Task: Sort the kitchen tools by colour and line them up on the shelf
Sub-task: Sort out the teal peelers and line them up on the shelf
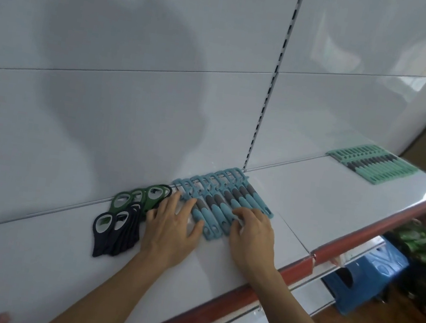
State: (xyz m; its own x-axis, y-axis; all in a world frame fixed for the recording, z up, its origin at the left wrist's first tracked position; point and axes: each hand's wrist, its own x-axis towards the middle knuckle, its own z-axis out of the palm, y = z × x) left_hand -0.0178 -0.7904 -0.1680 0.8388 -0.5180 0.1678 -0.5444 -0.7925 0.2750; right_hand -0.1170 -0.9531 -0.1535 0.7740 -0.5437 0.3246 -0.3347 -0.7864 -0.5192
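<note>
Head view: the row of light-blue plastic peelers with grey grips (225,198) lies side by side at the centre of the white shelf (323,204). The left hand (172,227) is spread flat on its left end, and the right hand (250,235) sets bent fingertips on the near handle ends; a pinch cannot be confirmed. The peelers appear light, stiff and likely to slide on the glossy surface, so take hold at the grey grip, clear of the far blade heads.

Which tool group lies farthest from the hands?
The mint-green row at far right; black tools, dark-green tools and blue peelers cluster by the left hand and right hand.
</note>
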